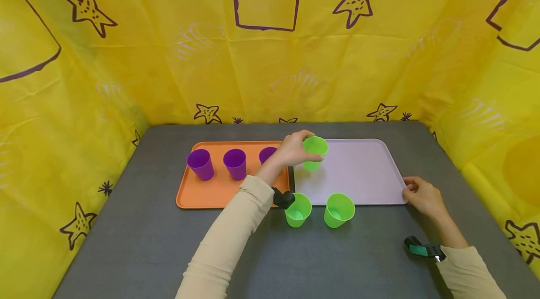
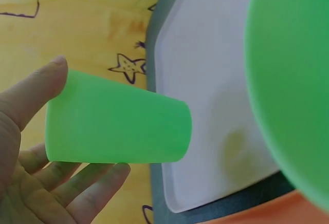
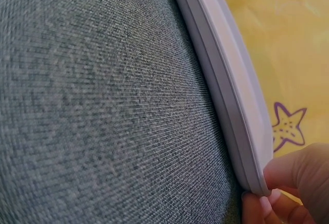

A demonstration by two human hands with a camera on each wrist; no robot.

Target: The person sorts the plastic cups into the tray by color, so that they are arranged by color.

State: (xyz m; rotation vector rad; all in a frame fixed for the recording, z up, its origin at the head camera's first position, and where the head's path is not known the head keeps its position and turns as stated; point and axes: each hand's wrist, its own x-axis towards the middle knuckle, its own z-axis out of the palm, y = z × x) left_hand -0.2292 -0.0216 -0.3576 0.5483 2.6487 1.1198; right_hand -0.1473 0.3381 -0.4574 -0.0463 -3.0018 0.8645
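My left hand point(image 1: 295, 149) grips a green cup point(image 1: 315, 146) by its rim, over the left part of the pale lilac tray point(image 1: 358, 172). In the left wrist view the thumb lies on one side of this cup point(image 2: 121, 121) and the fingers on the other; its base hangs clear of the tray. My right hand point(image 1: 423, 196) pinches the lilac tray's near right corner, thumb above and fingers below, as the right wrist view shows. Two more green cups, one point(image 1: 298, 210) near my left wrist and another point(image 1: 339, 210) beside it, stand on the table along the tray's front edge.
An orange tray point(image 1: 206, 196) lies left of the lilac one. Three purple cups stand on it: a left one point(image 1: 200, 165), a middle one point(image 1: 235, 164) and a right one point(image 1: 267, 153) partly behind my left hand. Yellow patterned cloth point(image 1: 261, 74) walls the grey table point(image 1: 126, 224).
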